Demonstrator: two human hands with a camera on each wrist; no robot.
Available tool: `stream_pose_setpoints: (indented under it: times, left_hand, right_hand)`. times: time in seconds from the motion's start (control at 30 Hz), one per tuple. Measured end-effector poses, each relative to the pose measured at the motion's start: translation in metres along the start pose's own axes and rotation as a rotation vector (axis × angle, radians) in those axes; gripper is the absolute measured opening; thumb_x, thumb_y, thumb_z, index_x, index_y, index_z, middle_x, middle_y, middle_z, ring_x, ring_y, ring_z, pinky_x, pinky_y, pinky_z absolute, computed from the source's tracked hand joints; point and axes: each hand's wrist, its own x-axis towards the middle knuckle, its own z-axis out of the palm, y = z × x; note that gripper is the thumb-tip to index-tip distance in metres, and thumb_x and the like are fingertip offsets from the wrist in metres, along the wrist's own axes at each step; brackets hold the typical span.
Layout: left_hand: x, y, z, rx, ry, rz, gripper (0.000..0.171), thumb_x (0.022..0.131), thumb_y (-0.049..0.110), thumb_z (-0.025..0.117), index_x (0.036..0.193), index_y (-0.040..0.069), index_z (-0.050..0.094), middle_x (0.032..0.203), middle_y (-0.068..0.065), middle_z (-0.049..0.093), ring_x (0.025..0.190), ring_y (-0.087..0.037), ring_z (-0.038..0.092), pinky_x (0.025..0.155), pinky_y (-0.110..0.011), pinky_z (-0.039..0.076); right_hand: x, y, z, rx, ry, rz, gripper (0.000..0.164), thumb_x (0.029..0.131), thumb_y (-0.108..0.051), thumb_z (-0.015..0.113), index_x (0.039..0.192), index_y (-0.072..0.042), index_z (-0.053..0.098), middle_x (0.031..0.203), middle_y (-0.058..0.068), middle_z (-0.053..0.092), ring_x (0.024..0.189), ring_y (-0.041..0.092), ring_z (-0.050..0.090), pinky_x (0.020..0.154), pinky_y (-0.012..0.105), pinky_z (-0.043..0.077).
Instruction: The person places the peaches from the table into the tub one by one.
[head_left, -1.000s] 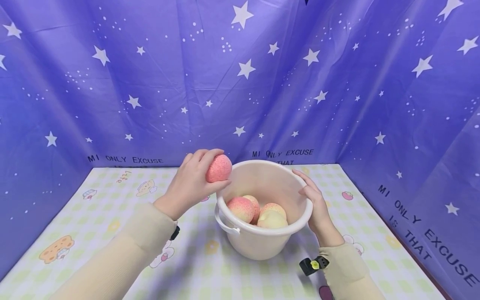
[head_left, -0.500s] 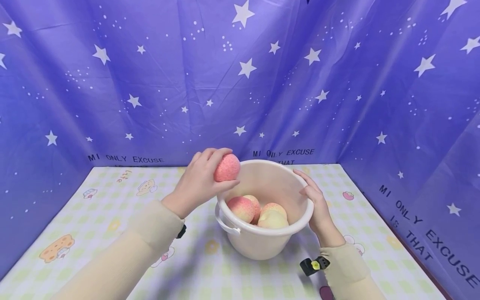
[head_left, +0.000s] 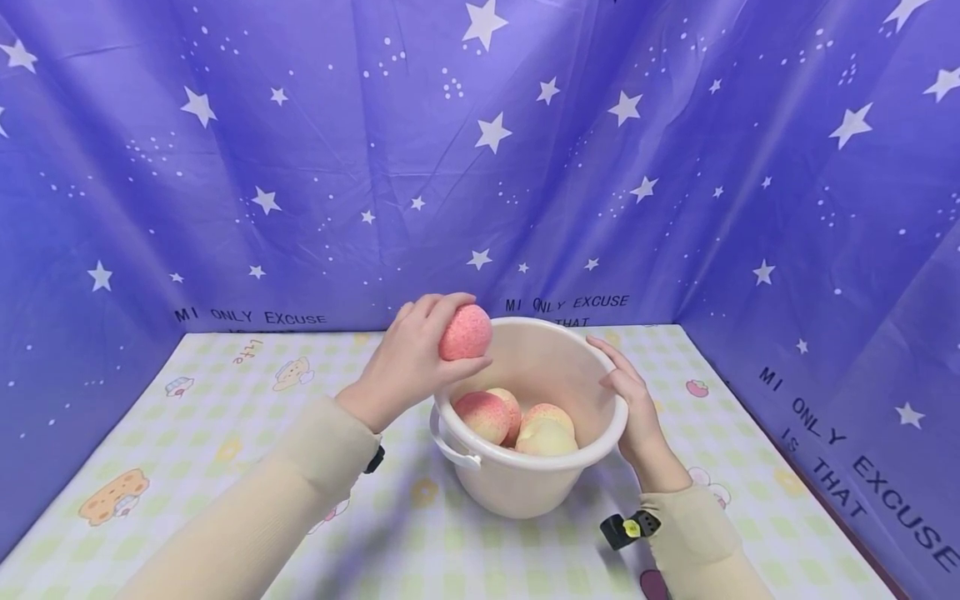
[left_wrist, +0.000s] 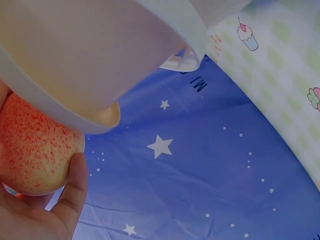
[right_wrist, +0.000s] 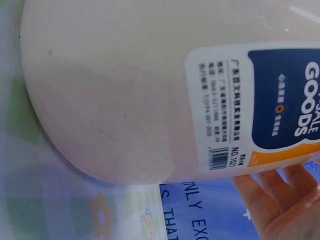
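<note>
In the head view a white plastic bucket (head_left: 517, 492) stands on the table, with several peaches (head_left: 482, 417) lying in its bottom. My left hand (head_left: 405, 362) grips a pinkish-red peach (head_left: 467, 332) at the bucket's left rim, thumb below and fingers over the top. The left wrist view shows this peach (left_wrist: 37, 145) speckled red over yellow, close beside the rim. On the opposite side my right hand (head_left: 637, 417) holds the bucket by its right rim. Fingers of the right hand (right_wrist: 285, 205) lie along the bucket wall in the right wrist view.
The bucket's handle (head_left: 453, 446) hangs down at its left front. A checked cloth (head_left: 225, 500) with printed cartoons covers the table. Purple star-printed curtains (head_left: 412, 150) rise behind and at both sides. A printed label (right_wrist: 270, 110) is stuck on the bucket wall.
My left hand has carried the peach to the right, from outside the bucket's left rim to over it. The right hand and the bucket have stayed nearly still.
</note>
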Motion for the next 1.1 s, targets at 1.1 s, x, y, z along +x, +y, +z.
stream_pose_setpoints:
  times: [1.1]
  left_hand:
    - [0.027, 0.024, 0.013, 0.030, -0.175, -0.010, 0.070, 0.079, 0.047, 0.080, 0.139, 0.027, 0.050, 0.126, -0.007, 0.058, 0.102, -0.027, 0.052, 0.086, -0.040, 0.049]
  right_hand:
    - [0.000, -0.001, 0.000, -0.012, -0.001, -0.004, 0.068, 0.084, -0.005, 0.029, 0.152, -0.008, 0.033, 0.141, -0.002, 0.043, 0.120, 0.012, 0.046, 0.096, 0.021, 0.041]
